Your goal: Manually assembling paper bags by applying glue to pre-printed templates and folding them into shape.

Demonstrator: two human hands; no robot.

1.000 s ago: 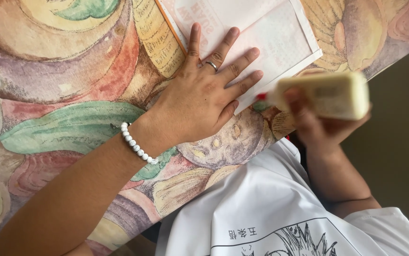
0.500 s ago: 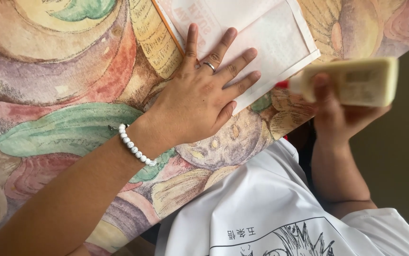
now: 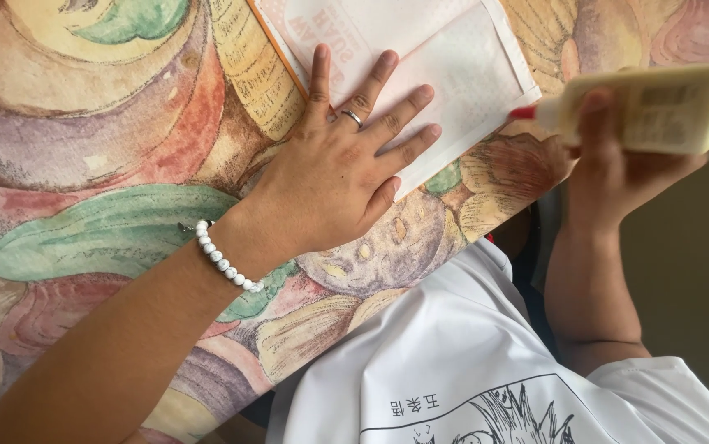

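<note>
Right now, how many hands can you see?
2. The left hand lies flat on the white paper on the painted table. The right hand holds a cream bottle beside the table's edge.

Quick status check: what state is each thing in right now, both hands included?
Left hand: flat, fingers spread, pressing on the paper.
Paper: white, lying flat on the table, one flap folded over.
Right hand: raised beside the table edge, gripping the glue bottle.
Glue bottle: held sideways, red tip at the paper's edge.
Table: covered by a painted fruit-pattern cloth.
Bead bracelet: on left wrist.
</note>
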